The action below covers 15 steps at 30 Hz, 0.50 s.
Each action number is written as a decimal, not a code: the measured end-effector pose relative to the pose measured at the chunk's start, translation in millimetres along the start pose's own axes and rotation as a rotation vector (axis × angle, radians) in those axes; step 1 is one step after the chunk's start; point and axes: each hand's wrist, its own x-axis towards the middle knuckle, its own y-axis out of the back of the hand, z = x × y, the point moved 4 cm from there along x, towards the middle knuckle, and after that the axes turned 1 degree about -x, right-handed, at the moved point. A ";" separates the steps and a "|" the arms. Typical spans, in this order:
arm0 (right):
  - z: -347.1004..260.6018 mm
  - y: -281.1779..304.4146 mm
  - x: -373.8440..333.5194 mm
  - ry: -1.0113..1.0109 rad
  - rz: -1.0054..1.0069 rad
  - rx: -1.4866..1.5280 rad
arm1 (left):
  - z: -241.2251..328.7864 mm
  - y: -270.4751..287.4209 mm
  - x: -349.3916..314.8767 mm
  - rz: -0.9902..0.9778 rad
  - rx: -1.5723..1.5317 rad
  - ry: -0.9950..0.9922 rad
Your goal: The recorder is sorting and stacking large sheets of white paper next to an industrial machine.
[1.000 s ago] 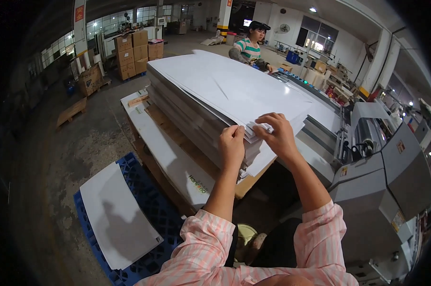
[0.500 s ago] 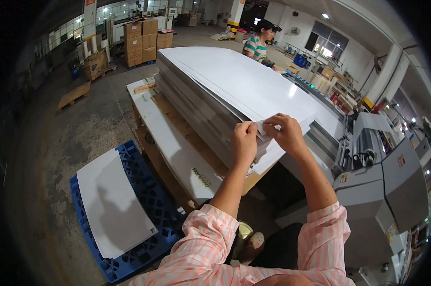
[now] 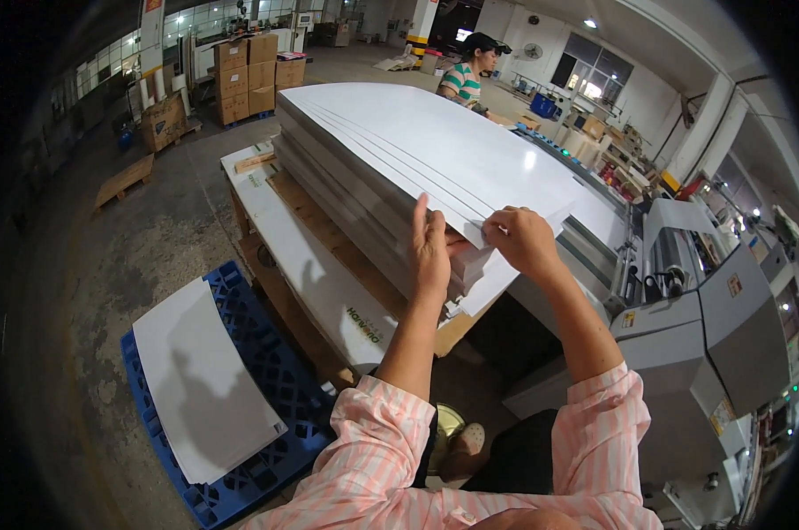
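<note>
A tall stack of large white paper sheets [image 3: 435, 132] lies before me, and its top sheets are fanned in steps along the near left edge. My left hand [image 3: 430, 258] is at that edge with its fingers apart, the index finger pointing up beside the paper. Some of its other fingers reach beneath the lifted top sheets. At the near corner, my right hand [image 3: 525, 240] is closed, pinching the edge of the upper sheets between thumb and fingers. The exact number of sheets in the pinch is hidden.
The stack rests on a white-topped board [image 3: 316, 287]. On the floor at left, a blue plastic pallet [image 3: 227, 300] bears another pile of white sheets [image 3: 192, 353]. A grey machine [image 3: 660, 362] stands close at right. Beyond the stack is a co-worker [image 3: 463, 81]; cardboard boxes [image 3: 248, 78] stand far left.
My left hand has gone from a pinch to spread fingers, partly under the sheets. The top sheets now show several stepped edges. My right hand stays at the corner.
</note>
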 end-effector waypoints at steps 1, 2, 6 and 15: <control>0.9 1.1 0.4 -0.003 0.000 -0.002 | 0.5 -2.0 -1.4 -0.003 -0.002 0.003; 1.5 1.0 1.0 -0.018 -0.041 0.099 | 0.5 -2.2 -2.3 0.032 -0.026 0.028; -19.7 10.6 2.5 0.074 -0.086 0.209 | 3.5 6.5 -4.2 0.083 -0.058 0.104; 9.1 -2.8 22.0 -0.198 -0.188 0.467 | -6.1 8.7 6.7 -0.009 -0.039 0.109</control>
